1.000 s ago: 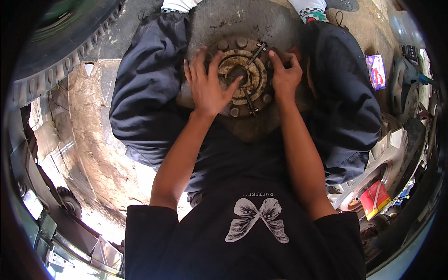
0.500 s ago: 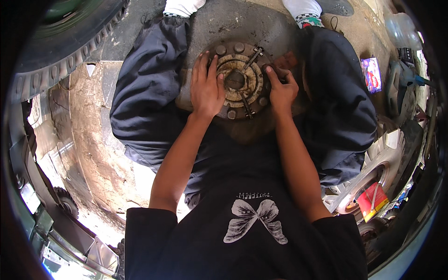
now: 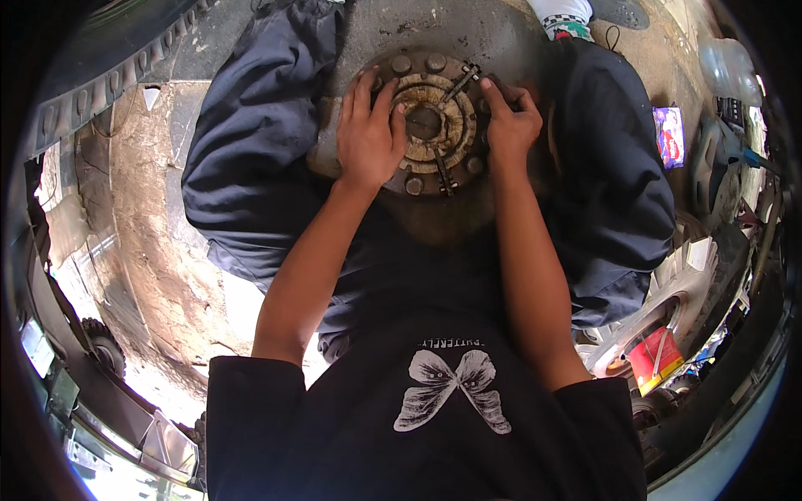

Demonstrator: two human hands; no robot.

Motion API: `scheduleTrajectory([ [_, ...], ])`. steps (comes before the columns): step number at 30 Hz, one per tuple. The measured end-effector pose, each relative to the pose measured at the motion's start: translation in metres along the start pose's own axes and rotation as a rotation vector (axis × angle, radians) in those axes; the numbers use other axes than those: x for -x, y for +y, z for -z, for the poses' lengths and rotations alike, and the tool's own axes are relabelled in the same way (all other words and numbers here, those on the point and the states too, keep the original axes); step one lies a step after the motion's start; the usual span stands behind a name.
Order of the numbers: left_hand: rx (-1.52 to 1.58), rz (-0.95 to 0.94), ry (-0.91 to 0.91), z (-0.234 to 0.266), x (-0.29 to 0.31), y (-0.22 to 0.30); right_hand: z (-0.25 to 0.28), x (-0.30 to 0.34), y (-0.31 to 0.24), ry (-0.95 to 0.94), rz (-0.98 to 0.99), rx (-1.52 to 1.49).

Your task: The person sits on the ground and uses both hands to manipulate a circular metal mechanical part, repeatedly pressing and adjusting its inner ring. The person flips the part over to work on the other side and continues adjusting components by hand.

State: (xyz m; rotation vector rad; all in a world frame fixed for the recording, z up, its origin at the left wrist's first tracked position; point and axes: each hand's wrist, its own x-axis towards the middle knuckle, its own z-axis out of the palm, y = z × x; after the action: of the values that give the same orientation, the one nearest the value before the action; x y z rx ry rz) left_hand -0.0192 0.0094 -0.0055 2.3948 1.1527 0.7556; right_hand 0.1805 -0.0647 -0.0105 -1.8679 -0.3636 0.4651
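Note:
Between my bent legs lies a round, greasy metal part (image 3: 459, 128), with several bolt heads around its rim and a raised hub in the middle. Two dark threaded bolts lie across its face, an upper bolt (image 3: 460, 82) toward the far right and a lower bolt (image 3: 444, 170) on the near side. My left hand (image 3: 368, 138) rests flat over the part's left side, fingers stretched out along the rim. At the right rim is my right hand (image 3: 512, 129), fingers curled, with its thumb or forefinger tip beside the upper bolt. Something dark shows at its fingertips, too unclear to name.
A large tyre (image 3: 100, 83) stands at the far left. To my right are a purple packet (image 3: 668, 137), a clear plastic bottle (image 3: 729, 71), a wheel (image 3: 668, 301) and a red and yellow container (image 3: 654, 359). My trouser legs (image 3: 259, 142) flank the part.
My right hand has moved farther away along the rim, closer to the upper bolt. My left hand stays on the part's left side. The whole view has shifted slightly.

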Motion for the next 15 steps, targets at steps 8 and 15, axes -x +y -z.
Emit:
scheduleTrajectory([
  [8, -0.017, -0.005, 0.052, -0.001, 0.0, 0.001, 0.014, 0.008, 0.016, -0.008, 0.05, 0.101],
  [15, -0.001, -0.008, 0.063, -0.004, 0.003, -0.004, 0.033, 0.023, -0.002, 0.045, -0.051, -0.009],
])
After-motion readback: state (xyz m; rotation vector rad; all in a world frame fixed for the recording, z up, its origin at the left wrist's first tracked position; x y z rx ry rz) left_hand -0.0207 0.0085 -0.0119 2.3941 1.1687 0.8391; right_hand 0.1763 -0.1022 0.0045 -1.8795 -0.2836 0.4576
